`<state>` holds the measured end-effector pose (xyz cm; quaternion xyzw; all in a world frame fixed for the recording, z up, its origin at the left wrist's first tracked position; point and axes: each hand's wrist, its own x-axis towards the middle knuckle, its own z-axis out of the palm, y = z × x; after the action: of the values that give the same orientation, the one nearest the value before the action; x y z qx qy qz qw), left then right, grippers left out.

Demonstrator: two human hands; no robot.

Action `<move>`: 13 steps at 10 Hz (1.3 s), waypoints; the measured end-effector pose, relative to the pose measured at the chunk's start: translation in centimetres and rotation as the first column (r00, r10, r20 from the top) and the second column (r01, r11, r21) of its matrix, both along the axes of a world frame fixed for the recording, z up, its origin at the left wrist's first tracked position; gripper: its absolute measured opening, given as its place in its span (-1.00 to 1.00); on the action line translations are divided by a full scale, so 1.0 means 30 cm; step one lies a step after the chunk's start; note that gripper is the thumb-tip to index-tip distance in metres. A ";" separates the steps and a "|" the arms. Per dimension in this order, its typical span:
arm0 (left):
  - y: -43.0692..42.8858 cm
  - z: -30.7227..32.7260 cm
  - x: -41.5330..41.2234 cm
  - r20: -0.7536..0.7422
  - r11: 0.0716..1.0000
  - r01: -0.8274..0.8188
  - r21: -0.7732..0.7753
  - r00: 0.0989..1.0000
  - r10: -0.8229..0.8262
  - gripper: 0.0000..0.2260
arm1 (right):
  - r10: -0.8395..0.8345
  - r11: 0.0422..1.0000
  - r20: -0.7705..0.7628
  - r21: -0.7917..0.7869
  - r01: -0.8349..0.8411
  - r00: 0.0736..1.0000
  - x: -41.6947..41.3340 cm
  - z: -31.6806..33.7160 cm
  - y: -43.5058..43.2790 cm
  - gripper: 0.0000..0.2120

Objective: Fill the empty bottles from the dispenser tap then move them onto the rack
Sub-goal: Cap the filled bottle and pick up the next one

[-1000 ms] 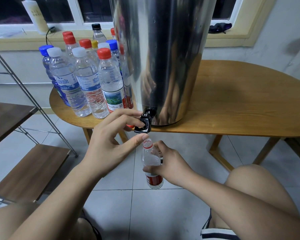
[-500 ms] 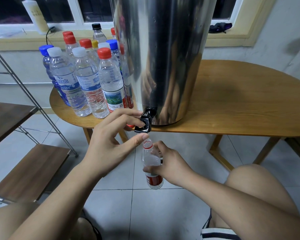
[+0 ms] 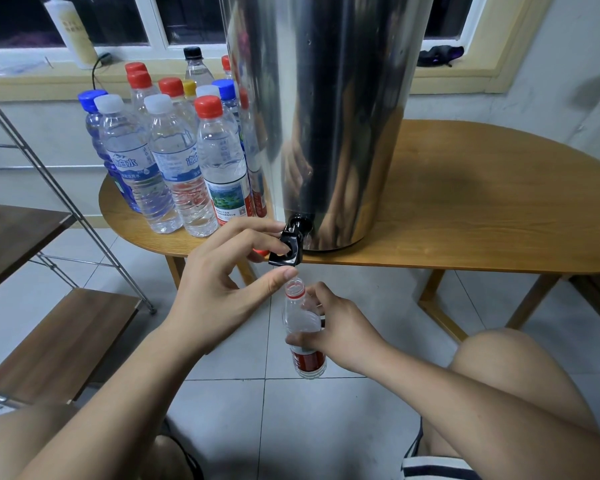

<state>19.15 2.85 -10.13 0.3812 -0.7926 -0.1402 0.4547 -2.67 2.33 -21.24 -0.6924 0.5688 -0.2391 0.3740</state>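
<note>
A tall steel dispenser [image 3: 329,109] stands on the wooden table [image 3: 482,209], its black tap [image 3: 287,249] hanging over the front edge. My left hand [image 3: 222,275] grips the tap lever, fingers on top and thumb underneath, with a red cap tucked under the fingers. Directly below the spout, my right hand [image 3: 340,327] holds an uncapped clear bottle [image 3: 303,327] with a red label. Its mouth sits just under the tap. Several capped bottles [image 3: 174,161] stand grouped on the table's left end.
A metal rack with wooden shelves [image 3: 59,337] stands at the left, over a tiled floor. My bare knees are low in the frame, one at the right [image 3: 520,368]. A white bottle [image 3: 71,29] stands on the window sill.
</note>
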 end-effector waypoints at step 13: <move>0.003 0.003 0.001 0.016 1.000 -0.006 0.002 1.000 0.006 -0.82 | -0.003 1.000 -0.015 -0.014 0.003 1.000 0.000 -0.018 -0.011 -0.37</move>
<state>19.17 2.94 -10.05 0.3851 -0.7951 -0.1364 0.4483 -2.68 2.01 -21.77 -0.6959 0.5710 -0.2385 0.3644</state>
